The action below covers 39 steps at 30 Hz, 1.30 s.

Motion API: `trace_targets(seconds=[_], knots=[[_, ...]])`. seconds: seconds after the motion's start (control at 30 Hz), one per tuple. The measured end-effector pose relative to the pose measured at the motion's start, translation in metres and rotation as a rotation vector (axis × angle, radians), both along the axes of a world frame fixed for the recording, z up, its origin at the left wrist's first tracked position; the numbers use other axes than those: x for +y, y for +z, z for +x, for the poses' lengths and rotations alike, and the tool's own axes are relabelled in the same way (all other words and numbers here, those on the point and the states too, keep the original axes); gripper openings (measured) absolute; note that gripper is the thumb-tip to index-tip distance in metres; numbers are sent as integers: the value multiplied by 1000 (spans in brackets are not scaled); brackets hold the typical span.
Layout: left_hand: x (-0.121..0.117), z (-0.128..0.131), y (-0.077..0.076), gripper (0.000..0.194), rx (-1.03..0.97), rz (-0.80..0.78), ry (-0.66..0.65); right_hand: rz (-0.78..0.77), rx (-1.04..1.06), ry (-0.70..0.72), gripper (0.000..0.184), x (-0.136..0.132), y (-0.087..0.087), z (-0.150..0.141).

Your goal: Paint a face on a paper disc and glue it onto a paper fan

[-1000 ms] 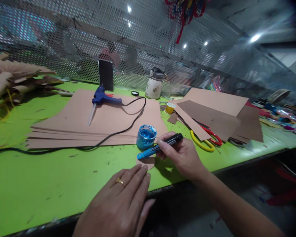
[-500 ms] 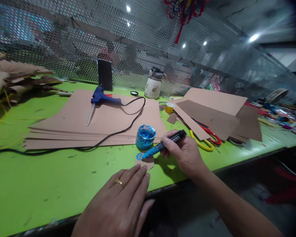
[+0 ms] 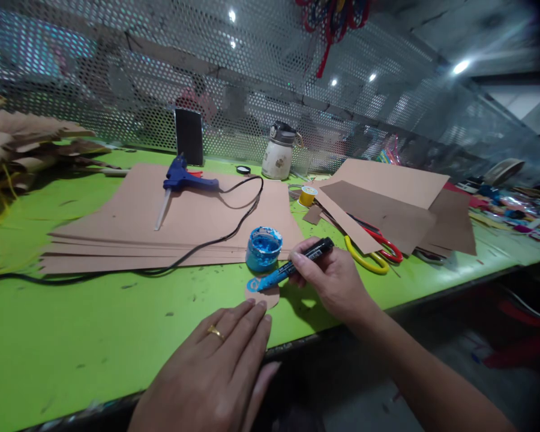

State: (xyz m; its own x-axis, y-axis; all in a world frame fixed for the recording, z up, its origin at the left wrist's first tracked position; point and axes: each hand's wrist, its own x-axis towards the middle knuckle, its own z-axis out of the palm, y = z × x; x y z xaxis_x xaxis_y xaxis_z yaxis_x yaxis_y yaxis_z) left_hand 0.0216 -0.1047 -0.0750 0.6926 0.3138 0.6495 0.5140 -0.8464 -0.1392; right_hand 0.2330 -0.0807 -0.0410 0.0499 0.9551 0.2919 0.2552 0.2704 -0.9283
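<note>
A marker (image 3: 279, 276) is held between the thumb and fingers of the right hand (image 3: 330, 275), its blue-coated end set on a small piece of brown paper (image 3: 270, 296). Beside that end, a blue ring (image 3: 249, 286) is painted. The paper's near edge is covered by the fingertips of the left hand (image 3: 213, 366), whose fingers are stretched out and laid close together. Just behind, a jar of blue paint (image 3: 264, 251) is placed on the green table (image 3: 94, 336).
</note>
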Motion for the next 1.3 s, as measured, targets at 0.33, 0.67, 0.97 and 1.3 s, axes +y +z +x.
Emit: trace_targets(seconds=[0.33,0.67,0.97,1.3], knots=[[-1,-1,1,31,-14,-4,5,2,28,15,17,0,1,-1],[-1,-1,4,29,-60,-43,-13,8,3,-24,17,0,4,0],[-2,-1,2,30,-44,-45,-23,79,-44,30,9,0,3,-1],[-1,-1,3,30,-44,-33,-9,72,-21,-29,13,1,6,-2]])
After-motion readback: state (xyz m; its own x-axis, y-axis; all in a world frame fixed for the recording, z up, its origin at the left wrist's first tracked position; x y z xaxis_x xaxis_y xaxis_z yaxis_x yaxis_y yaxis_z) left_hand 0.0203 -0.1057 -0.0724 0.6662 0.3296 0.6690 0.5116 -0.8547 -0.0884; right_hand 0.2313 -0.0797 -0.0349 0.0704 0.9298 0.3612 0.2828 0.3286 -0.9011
